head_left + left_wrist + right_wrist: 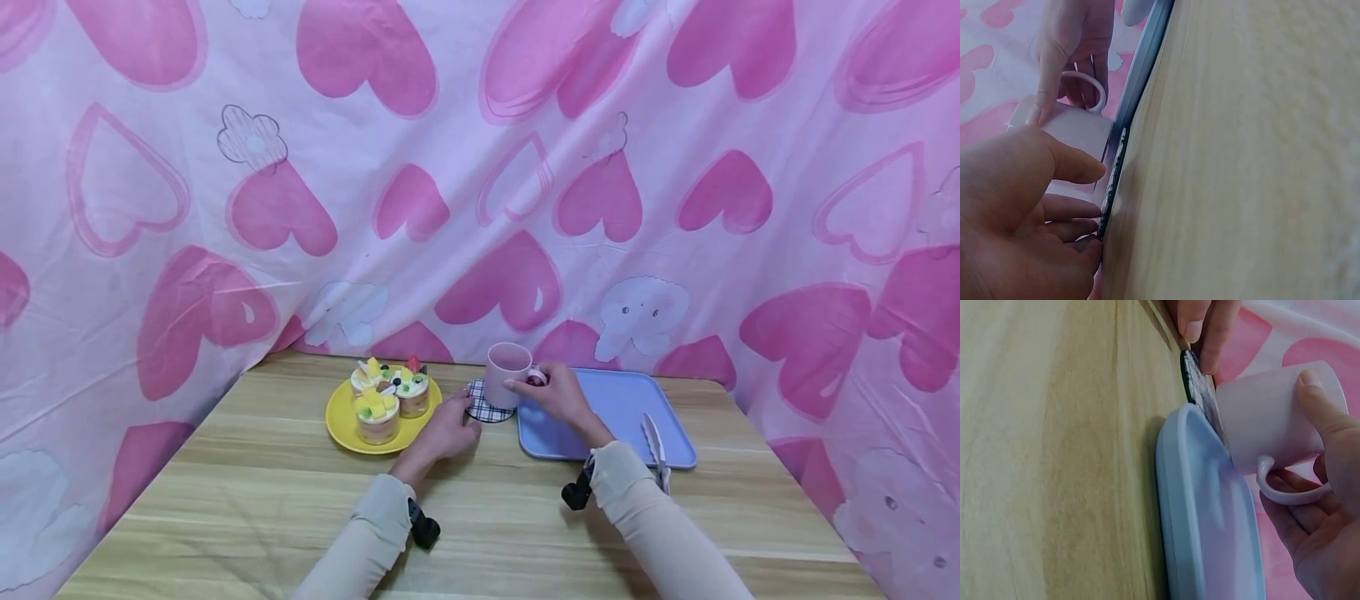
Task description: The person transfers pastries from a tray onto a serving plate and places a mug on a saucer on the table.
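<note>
A pale pink mug (504,379) stands upright over a round black-and-white checked coaster (480,410), its base close against it. My right hand (553,393) grips the mug by its handle (1294,495), with the thumb laid along the mug's side. My left hand (444,429) is at the coaster's near left edge, its fingertips (1092,240) touching the rim. The left thumb (1079,164) is extended toward the mug. In the right wrist view the coaster (1200,387) lies between the left fingertips and the tray.
A blue tray (600,417) lies right of the mug, with a serrated knife (655,442) across its near edge. Left of my left hand, a yellow plate (341,429) holds several fruit-topped dessert cups (377,417). A heart-patterned curtain (495,283) hangs behind the wooden table (480,533).
</note>
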The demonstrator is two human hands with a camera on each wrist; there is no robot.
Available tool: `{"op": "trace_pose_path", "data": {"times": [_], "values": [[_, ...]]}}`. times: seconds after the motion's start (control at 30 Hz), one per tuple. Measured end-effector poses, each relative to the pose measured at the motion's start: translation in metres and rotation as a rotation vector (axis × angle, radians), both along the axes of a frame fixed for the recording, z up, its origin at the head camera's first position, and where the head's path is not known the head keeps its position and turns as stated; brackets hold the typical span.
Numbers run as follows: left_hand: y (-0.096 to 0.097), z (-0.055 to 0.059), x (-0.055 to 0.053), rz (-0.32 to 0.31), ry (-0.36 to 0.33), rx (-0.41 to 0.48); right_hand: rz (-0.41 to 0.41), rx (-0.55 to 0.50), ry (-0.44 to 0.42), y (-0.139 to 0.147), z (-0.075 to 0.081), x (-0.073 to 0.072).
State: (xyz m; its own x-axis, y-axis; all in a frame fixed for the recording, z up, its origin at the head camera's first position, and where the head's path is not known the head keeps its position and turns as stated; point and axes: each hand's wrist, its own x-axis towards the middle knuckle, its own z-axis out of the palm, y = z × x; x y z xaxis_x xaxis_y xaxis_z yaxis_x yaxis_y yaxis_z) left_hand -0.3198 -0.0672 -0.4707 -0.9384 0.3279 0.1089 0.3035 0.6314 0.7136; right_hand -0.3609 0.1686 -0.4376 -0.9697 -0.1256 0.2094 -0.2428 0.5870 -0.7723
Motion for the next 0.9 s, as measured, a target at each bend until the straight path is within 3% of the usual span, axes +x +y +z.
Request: {"op": "trace_pose_path", "data": {"times": [0.2, 0.9], "values": [[0.001, 0.002, 0.002, 0.016, -0.026, 0.02, 0.033, -0.005, 0.007, 0.0, -0.003, -0.005], [0.006, 0.002, 0.007, 0.044, -0.016, 0.035, 0.149, -0.019, -0.042, -0.003, -0.015, -0.018]]}}
